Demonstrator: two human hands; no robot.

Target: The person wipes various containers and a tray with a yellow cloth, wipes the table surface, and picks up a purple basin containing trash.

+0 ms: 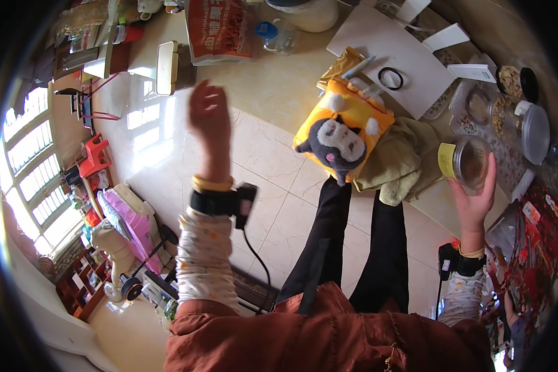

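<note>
My right hand [475,204] grips a clear round jar [472,160] with a silvery rim and a yellow label bearing writing; the thumb and fingers lie around its near side. My left hand [209,111] is raised near the table's left part, motion-blurred, with loosely curled fingers and nothing visible in them. Between the hands, a yellow plush item [344,128] with a dark grey and white character face lies at the table's edge. Beside it, an olive-green cloth [395,153] hangs partly over the edge, short of the jar.
On the table [242,88] are a red printed bag [221,32], a plastic bottle [279,37] with a blue cap, and a white board [390,60] with a black ring [390,78]. Jars of dried food [507,111] stand at right. A lidded container [167,67] is near my left hand.
</note>
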